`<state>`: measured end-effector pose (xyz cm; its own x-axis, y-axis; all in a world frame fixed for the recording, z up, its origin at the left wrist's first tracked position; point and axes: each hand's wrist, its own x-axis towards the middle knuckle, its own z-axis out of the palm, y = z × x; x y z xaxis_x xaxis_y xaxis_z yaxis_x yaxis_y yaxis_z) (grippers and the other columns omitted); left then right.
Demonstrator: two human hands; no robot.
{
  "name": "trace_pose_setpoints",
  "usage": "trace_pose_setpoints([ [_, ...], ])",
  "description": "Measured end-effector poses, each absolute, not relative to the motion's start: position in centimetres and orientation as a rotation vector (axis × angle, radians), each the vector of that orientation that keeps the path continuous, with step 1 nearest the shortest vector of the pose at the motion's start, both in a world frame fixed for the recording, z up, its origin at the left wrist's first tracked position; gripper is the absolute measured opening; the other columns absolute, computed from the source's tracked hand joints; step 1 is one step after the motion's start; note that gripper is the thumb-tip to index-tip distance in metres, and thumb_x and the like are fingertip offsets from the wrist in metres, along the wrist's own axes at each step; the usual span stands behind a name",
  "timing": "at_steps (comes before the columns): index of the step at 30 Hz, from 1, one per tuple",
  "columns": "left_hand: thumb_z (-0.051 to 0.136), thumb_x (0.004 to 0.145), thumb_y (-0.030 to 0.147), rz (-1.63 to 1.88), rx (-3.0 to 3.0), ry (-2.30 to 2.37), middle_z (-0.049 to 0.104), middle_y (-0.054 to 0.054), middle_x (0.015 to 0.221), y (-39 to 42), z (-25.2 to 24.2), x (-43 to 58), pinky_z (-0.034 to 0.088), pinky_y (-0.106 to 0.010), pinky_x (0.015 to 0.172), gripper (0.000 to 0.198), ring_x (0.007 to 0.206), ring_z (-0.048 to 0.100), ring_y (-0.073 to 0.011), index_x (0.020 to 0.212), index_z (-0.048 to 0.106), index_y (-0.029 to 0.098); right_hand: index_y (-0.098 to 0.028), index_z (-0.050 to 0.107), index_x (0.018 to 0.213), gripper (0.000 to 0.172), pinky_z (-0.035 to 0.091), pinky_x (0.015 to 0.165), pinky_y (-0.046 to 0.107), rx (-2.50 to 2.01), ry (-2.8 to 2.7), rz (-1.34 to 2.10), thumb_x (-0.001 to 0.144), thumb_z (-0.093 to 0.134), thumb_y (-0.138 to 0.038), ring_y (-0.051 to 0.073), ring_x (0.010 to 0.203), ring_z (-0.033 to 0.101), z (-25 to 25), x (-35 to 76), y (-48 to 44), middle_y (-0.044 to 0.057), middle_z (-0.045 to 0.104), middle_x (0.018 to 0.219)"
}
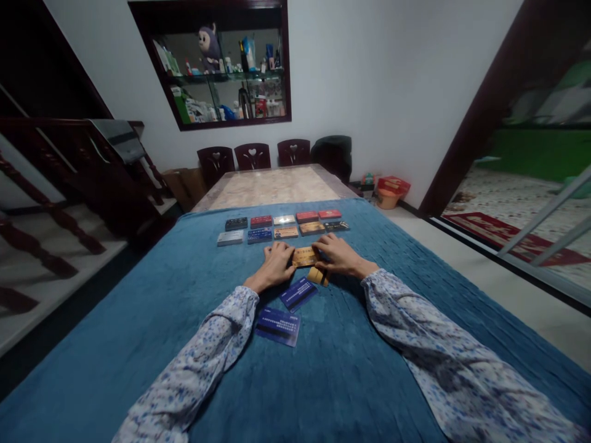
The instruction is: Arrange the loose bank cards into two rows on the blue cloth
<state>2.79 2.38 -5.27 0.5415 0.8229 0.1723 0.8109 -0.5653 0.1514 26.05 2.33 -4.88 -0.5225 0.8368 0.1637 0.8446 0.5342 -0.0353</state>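
Note:
Between my two hands is a gold card (305,256), which may be the top of a small stack. My left hand (276,264) grips its left edge, fingers bent. On the opposite edge, my right hand (339,255) holds it with thumb and fingers. Just below lies another gold card (318,276) with a dark stripe, partly under my right hand. Nearer to me, two blue cards rest on the cloth: an upper blue card (298,293) and a lower blue card (277,326), both showing a dark stripe and white print.
Card stacks stand in two rows beyond my hands, among them a red stack (329,215) and a silver stack (230,237). A blue cloth (194,369) covers the near table. Past it are a marble-patterned tabletop (272,186) and dark chairs (252,157).

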Motion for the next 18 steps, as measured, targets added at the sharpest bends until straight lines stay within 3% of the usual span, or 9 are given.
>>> trace_pose_setpoints([
  [8,0.056,0.089,0.03,0.243,2.771,1.371,0.056,-0.014,0.123,2.9,-4.3,3.2,0.034,-0.052,0.101,0.029,0.121,0.045,-0.0319,0.115,0.059,0.018,-0.021,0.066,0.12,0.04,0.045,0.083,0.037,-1.41,-2.662,-0.078,0.086,0.068,-0.042,0.031,0.116,0.047,-4.3,27.1,3.5,0.014,0.059,0.126],
  [18,0.057,0.089,0.034,0.212,2.835,1.325,0.053,-0.014,0.129,5.4,-3.4,4.7,0.031,-0.055,0.104,0.033,0.126,0.042,-0.0333,0.118,0.058,0.019,-0.018,0.068,0.107,0.028,0.044,0.085,0.038,-1.332,-2.73,-0.195,0.086,0.065,-0.036,0.028,0.106,0.05,-3.1,28.6,6.0,0.014,0.061,0.117],
])
